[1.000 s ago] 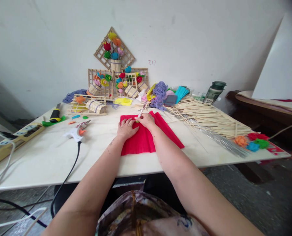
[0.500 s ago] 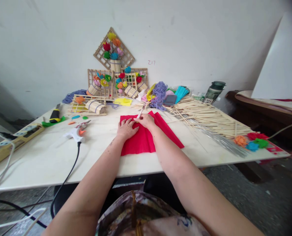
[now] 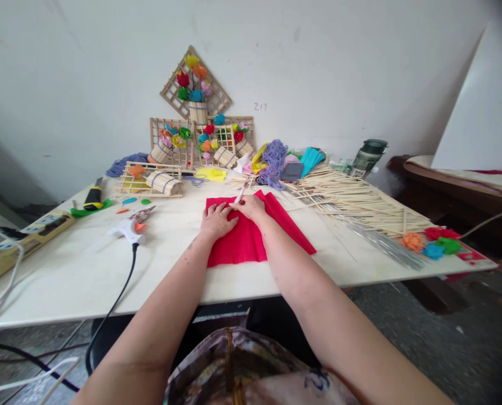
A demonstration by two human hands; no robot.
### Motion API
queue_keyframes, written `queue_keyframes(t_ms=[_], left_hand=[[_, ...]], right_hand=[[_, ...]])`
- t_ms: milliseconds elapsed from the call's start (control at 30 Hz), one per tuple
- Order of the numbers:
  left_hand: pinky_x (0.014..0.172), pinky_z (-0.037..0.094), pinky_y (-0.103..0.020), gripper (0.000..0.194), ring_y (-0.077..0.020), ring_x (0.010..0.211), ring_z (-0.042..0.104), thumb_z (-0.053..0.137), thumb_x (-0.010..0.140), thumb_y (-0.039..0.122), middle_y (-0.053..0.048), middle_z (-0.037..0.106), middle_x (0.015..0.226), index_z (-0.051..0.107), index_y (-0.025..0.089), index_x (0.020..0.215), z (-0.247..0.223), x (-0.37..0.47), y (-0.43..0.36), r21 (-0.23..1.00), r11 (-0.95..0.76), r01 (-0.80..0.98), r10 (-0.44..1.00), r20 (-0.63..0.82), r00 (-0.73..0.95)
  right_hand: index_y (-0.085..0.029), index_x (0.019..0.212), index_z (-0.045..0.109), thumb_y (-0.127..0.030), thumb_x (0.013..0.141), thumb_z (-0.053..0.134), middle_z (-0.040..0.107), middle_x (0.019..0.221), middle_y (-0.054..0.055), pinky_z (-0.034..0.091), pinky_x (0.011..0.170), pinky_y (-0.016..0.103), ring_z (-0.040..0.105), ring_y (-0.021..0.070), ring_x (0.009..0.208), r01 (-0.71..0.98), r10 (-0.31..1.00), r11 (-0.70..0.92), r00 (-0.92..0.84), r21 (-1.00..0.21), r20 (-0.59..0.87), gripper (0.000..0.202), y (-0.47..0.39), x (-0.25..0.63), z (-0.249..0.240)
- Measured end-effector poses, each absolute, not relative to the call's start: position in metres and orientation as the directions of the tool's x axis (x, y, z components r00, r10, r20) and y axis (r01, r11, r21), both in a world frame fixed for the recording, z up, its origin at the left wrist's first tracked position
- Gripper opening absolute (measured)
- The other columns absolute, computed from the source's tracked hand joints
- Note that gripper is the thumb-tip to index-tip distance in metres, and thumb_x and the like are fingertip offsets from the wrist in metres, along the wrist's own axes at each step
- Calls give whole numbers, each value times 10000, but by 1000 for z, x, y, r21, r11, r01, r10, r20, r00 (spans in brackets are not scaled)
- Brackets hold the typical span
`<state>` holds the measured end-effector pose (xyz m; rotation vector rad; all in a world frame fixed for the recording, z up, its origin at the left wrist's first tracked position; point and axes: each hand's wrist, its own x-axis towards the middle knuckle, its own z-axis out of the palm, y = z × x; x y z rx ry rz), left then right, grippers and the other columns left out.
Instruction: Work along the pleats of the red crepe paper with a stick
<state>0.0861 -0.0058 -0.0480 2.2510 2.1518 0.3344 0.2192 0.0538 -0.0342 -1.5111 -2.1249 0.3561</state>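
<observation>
Here, the left hand (image 3: pixel 217 220) presses flat, released, on red paper (image 3: pixel 242 242); the right hand (image 3: pixel 251 207) grips a pen (image 3: pixel 241 192).

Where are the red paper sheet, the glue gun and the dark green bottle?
red paper sheet (image 3: pixel 238 247), head view, on its bare near part below the hands.
glue gun (image 3: pixel 126 229), head view, on its white body.
dark green bottle (image 3: pixel 368 158), head view, on the middle of its side.
</observation>
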Motion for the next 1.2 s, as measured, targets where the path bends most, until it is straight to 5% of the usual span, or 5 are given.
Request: queue_keyframes(t_ms=[800,1200], left_hand=[[1030,191,-466,547,-271,1282,238,316,784,577,29,343,1403,423,335,1263,-49,86,-5,146,-77,986,985,162,53],[1046,188,-445,663,-255,1294,231,346,773,571,-6,345,1404,275,274,1360,-45,88,-11,192,-52,980,984,176,17]], right_hand=[[-258,893,663,-526,747,514,674,895,13,444,720,272,602,187,859,803,937,343,-253,-487,242,340,57,220,-36],[-241,910,650,-531,777,479,669,895,20,439,716,256,600,174,864,797,950,288,-170,-531,261,363,55,220,-35]])
